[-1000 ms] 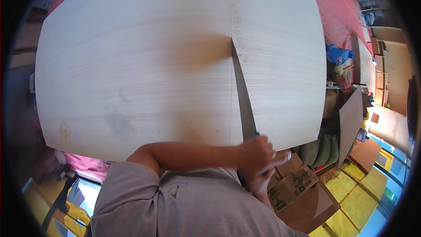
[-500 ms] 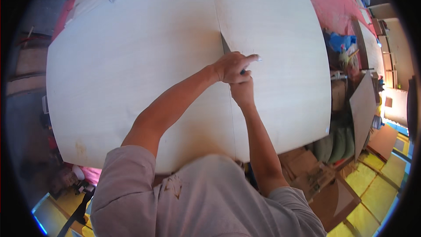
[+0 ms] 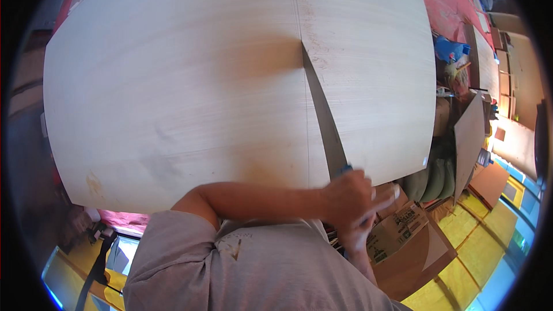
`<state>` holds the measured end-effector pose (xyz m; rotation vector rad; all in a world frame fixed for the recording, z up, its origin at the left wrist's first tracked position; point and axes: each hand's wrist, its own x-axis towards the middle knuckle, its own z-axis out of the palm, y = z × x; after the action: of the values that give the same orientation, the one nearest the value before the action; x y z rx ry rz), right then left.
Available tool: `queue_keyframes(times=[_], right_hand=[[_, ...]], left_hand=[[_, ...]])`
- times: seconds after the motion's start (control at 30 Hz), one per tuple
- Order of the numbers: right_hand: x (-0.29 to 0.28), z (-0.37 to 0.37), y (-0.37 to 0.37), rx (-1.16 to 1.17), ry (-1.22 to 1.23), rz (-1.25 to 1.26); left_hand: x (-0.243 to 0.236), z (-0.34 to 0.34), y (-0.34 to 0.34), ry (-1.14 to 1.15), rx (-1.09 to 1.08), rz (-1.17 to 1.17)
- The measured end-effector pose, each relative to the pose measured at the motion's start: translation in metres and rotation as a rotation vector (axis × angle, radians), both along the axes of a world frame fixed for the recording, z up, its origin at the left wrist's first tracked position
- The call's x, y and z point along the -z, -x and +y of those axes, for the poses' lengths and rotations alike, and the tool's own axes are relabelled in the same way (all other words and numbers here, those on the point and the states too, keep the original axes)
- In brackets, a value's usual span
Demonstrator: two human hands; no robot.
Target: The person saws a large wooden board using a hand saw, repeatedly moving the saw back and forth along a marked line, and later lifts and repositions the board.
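A handsaw (image 3: 324, 112) with a long tapering grey blade stands in a cut line near the middle of a large pale wooden panel (image 3: 173, 80). Its narrow tip end meets the panel, and the wide end leans toward me and to the right. My left hand (image 3: 348, 193) is closed around the handle, of which only a blue bit shows; a white-smudged finger points out to the right. Just below, my right hand (image 3: 357, 233) is also closed at the handle, partly hidden by the left and blurred.
Reddish sawdust lies along the far part of the line. Beyond the panel's right edge are a blue bag (image 3: 451, 49), a leaning board (image 3: 469, 144) and dark green rounded objects (image 3: 435, 181). A cardboard box (image 3: 412, 253) sits at lower right, over yellow flooring (image 3: 478, 259).
Both hands have drawn back toward my body and to the right with the saw handle. Much more of the blade now shows above the panel. The view has shifted slightly.
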<state>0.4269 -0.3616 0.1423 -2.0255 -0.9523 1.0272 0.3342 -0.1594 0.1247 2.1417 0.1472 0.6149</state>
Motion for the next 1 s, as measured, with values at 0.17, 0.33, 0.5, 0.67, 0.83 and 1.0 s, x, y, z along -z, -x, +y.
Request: queue_keyframes(times=[0.17, 0.33, 0.5, 0.67, 0.83, 1.0], right_hand=[[0.151, 0.247, -0.012, -0.057, -0.242, -0.156], [0.176, 0.296, -0.019, 0.012, -0.239, 0.037], [0.128, 0.201, -0.015, -0.234, -0.245, -0.285], [0.031, 0.015, 0.000, 0.146, -0.074, 0.145], [-0.011, -0.075, 0.030, 0.278, -0.010, 0.165], [0.091, 0.039, -0.003, 0.096, -0.076, 0.231]], left_hand=[[0.125, 0.200, -0.025, -0.143, 0.019, 0.051], [0.119, 0.232, -0.023, -0.059, -0.120, 0.199], [0.085, 0.151, -0.012, -0.173, -0.078, 0.042], [0.005, -0.009, -0.009, -0.113, 0.000, 0.005], [-0.049, -0.066, 0.016, 0.042, 0.048, -0.073], [0.035, 0.018, -0.001, -0.146, 0.055, 0.042]])
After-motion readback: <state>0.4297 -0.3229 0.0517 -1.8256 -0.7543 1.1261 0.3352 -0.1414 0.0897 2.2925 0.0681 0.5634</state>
